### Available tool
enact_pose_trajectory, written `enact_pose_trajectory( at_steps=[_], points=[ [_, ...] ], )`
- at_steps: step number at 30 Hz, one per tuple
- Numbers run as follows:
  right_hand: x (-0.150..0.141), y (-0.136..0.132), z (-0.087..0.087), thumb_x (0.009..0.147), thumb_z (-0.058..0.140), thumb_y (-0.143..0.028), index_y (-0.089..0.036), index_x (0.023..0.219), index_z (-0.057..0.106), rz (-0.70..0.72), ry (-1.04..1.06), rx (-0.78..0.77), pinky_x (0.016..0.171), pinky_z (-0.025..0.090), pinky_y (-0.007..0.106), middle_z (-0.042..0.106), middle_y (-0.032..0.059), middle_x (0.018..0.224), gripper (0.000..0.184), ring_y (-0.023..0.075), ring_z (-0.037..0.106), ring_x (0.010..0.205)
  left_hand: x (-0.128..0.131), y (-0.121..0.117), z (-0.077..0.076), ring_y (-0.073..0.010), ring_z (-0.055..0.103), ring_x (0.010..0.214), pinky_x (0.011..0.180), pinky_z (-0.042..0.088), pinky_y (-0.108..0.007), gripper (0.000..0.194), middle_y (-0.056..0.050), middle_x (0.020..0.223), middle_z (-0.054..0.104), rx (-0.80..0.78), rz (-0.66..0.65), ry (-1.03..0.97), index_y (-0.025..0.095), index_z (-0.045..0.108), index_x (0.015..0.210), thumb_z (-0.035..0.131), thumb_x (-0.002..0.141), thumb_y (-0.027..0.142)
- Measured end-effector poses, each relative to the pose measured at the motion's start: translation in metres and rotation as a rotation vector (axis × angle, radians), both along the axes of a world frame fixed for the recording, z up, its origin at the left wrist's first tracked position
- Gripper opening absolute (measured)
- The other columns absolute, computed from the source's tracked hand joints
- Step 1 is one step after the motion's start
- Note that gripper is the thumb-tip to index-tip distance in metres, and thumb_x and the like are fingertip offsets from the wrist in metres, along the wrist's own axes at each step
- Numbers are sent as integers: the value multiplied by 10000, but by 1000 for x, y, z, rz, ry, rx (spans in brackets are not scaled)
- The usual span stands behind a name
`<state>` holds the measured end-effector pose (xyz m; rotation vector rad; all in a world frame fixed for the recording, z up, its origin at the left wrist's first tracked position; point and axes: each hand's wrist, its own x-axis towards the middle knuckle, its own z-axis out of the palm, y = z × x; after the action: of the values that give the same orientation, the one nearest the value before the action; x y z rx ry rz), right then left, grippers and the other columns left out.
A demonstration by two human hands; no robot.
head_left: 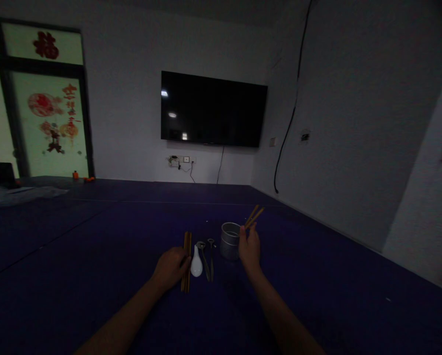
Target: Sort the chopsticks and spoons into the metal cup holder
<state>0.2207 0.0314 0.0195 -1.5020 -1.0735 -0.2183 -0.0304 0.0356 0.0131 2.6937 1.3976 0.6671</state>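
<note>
On the dark blue floor mat [95, 256] lies a row of utensils. My left hand [170, 268] rests closed on the mat and touches a bundle of wooden chopsticks [187, 261] that lies flat. Beside the bundle are a white spoon [196, 265] and two metal spoons [207, 256]. My right hand [249, 249] is closed on a pair of wooden chopsticks [254, 216], whose ends stick up to the right. It holds them right next to a grey metal cup [229, 240] that stands upright.
A black television [212, 109] hangs on the far wall above a socket strip [180, 160] with cables. A glass door with red decorations [51, 118] is at the left. A white wall [354, 148] runs along the right side.
</note>
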Motion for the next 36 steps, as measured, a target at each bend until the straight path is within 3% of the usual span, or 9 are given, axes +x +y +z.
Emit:
enact_pose_trajectory(
  at_steps=[5, 7, 9, 13, 15, 17, 25, 36],
  points=[
    [-7, -16, 16, 898, 243, -492, -45, 1412, 171, -128, 22, 150, 963, 305, 430, 395, 226, 1328, 685, 297, 365, 1231, -1, -2, 2, -179, 568, 881, 737, 408, -276, 280, -70, 935, 634, -13, 20, 0, 186, 592, 855, 358, 872, 337],
    [-14, -28, 25, 903, 259, -455, -81, 1412, 194, -197, -62, 232, 962, 300, 463, 324, 216, 1381, 634, 306, 330, 1254, 0, -3, 3, -178, 568, 886, 745, 405, -277, 279, -68, 935, 637, -21, 35, 0, 187, 592, 863, 355, 873, 333],
    [-24, -41, 30, 903, 299, -403, -120, 1365, 323, -157, -246, 265, 950, 311, 472, 380, 190, 1354, 542, 302, 343, 1247, 0, -2, 3, -180, 570, 886, 742, 403, -278, 278, -69, 935, 639, -30, 51, 4, 185, 591, 865, 352, 873, 326],
    [-56, -57, 24, 906, 336, -285, -194, 1011, 630, 205, -664, 203, 853, 391, 367, 636, 106, 1013, 325, 218, 564, 969, 0, -1, 3, -186, 574, 879, 706, 396, -271, 275, -70, 927, 639, -37, 66, 5, 183, 580, 872, 350, 874, 332],
    [-74, -61, 17, 914, 330, -264, -172, 819, 655, 355, -788, 138, 735, 413, 305, 655, 79, 768, 351, 181, 595, 760, 0, 0, 3, -183, 576, 869, 691, 393, -263, 268, -68, 918, 638, -43, 71, 9, 184, 575, 865, 353, 873, 335],
    [-88, -61, 10, 921, 322, -291, -177, 660, 624, 417, -862, 17, 609, 385, 272, 620, 56, 622, 415, 159, 574, 616, 0, 0, 2, -177, 578, 851, 684, 389, -257, 248, -66, 900, 637, -48, 101, 20, 183, 568, 847, 364, 867, 323],
    [-93, -55, 5, 915, 363, -336, -190, 707, 627, 511, -882, -414, 563, 340, 232, 680, 40, 718, 366, 142, 619, 656, -1, 0, 1, -176, 583, 773, 679, 379, -271, 199, -64, 830, 636, -24, 176, 52, 175, 556, 790, 411, 848, 297],
    [-98, -58, 3, 907, 405, -334, -195, 732, 635, 610, -864, -498, 567, 322, 225, 689, 29, 746, 320, 132, 624, 692, 0, -1, 0, -180, 589, 802, 707, 383, -279, 260, -67, 830, 657, -7, 213, 99, 175, 599, 792, 364, 861, 263]
  ],
)
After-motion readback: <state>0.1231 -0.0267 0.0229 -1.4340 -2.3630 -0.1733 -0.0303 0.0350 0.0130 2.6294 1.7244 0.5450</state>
